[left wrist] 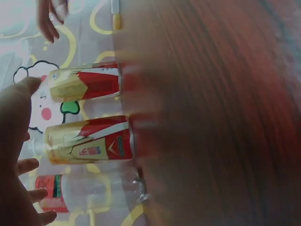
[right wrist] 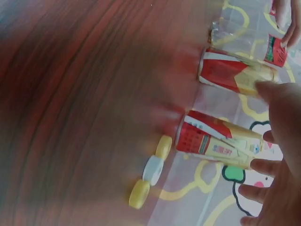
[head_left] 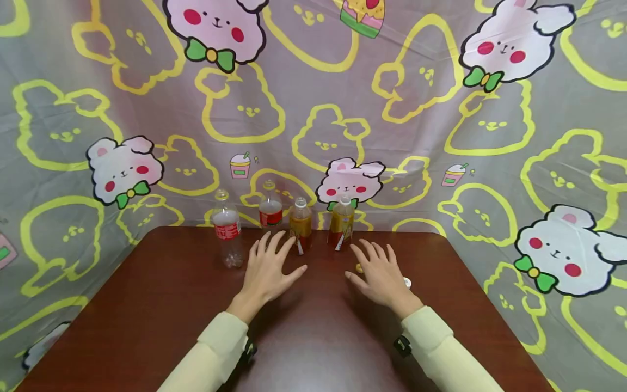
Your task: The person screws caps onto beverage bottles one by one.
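My left hand (head_left: pixel 266 275) hovers palm down with fingers spread and holds nothing. Just beyond it stand two clear bottles with red labels, one at the left (head_left: pixel 227 233) and one behind the fingertips (head_left: pixel 270 209). To their right are two bottles with gold and red labels, the nearer to my left hand (head_left: pixel 300 226) and the other (head_left: pixel 341 223) closer to the right. My right hand (head_left: pixel 379 275) is likewise spread and empty, in front of the right gold bottle. Two yellow caps (right wrist: pixel 163 147) and a white cap (right wrist: pixel 153 170) lie in a row close to that hand.
All the bottles stand upright along the far edge of the brown wooden table (head_left: pixel 313 337). A grey curtain (head_left: pixel 421 185) with cartoon rabbits and yellow outlines hangs behind and on both sides. Dark wrist devices (head_left: pixel 403 345) sit under the sleeves.
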{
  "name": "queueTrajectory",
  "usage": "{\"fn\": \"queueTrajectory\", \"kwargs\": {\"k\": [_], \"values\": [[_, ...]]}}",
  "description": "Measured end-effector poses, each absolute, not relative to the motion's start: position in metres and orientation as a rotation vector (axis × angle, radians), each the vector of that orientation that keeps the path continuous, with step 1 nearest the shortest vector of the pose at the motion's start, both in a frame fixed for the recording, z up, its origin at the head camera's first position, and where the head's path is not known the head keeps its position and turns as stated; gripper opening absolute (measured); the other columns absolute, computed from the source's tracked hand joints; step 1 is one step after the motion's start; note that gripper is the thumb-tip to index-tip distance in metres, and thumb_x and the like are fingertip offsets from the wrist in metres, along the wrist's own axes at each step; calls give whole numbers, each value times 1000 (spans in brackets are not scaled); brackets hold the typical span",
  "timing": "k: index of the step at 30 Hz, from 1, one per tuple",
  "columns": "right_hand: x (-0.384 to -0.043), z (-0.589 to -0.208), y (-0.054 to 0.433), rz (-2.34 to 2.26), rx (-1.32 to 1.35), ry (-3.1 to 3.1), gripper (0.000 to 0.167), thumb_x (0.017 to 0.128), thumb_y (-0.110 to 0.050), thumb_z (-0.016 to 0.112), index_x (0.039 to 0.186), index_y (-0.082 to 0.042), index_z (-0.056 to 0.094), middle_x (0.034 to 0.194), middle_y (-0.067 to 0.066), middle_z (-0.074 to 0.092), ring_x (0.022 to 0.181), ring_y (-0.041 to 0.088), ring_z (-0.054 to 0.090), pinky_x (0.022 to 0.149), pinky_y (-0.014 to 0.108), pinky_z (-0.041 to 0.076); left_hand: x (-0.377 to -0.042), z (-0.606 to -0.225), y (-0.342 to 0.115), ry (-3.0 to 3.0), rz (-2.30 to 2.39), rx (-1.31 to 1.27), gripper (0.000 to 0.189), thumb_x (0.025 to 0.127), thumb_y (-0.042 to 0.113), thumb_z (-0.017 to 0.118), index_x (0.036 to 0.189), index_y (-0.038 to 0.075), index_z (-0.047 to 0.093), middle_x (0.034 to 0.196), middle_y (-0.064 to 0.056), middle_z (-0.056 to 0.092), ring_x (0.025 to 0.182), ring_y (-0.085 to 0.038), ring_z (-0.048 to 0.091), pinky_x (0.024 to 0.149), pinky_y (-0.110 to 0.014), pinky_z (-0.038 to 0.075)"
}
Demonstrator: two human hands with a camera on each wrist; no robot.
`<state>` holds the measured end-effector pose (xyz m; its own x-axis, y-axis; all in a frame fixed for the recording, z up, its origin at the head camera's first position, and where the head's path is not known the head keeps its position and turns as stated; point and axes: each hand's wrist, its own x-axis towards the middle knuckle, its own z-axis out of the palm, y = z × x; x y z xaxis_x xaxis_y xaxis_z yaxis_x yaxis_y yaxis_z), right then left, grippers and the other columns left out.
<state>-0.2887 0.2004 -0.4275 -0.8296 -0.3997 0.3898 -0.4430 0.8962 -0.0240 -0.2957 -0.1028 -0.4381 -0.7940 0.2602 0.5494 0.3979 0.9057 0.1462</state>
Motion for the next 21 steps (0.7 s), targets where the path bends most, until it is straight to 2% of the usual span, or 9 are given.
{"fn": "queueTrajectory", "kwargs": {"k": [7, 12, 17, 21], "values": [[-287, -424, 228, 154, 617, -2759, 86, 81, -43, 85, 151, -10, 47, 147, 20, 50, 120, 41, 59, 104, 64, 37, -286, -428, -133, -2320, -442, -527, 64, 85, 48, 77, 137, 16, 61, 137, -12, 56, 130, -39, 48, 101, -61, 42], [-297, -430, 244, 188, 646, -2823, 80, 80, -31, 88, 145, -2, 51, 135, 22, 55, 108, 39, 65, 92, 60, 47, -280, -418, -165, -2135, -512, -455, 61, 80, 40, 83, 130, 11, 64, 127, -14, 60, 117, -37, 55, 87, -56, 48], [-307, -437, 258, 254, 634, -2909, 65, 81, -20, 87, 135, 1, 57, 121, 19, 58, 94, 33, 65, 84, 55, 53, -280, -410, -190, -2050, -592, -300, 74, 75, 41, 87, 134, 8, 58, 129, -17, 56, 111, -39, 55, 82, -59, 49], [-313, -443, 264, 317, 613, -2982, 55, 82, -17, 86, 128, 1, 61, 112, 15, 58, 91, 29, 63, 80, 51, 54, -285, -405, -202, -2092, -740, -119, 92, 73, 43, 90, 147, 11, 45, 137, -18, 49, 120, -39, 51, 83, -63, 50]]}}
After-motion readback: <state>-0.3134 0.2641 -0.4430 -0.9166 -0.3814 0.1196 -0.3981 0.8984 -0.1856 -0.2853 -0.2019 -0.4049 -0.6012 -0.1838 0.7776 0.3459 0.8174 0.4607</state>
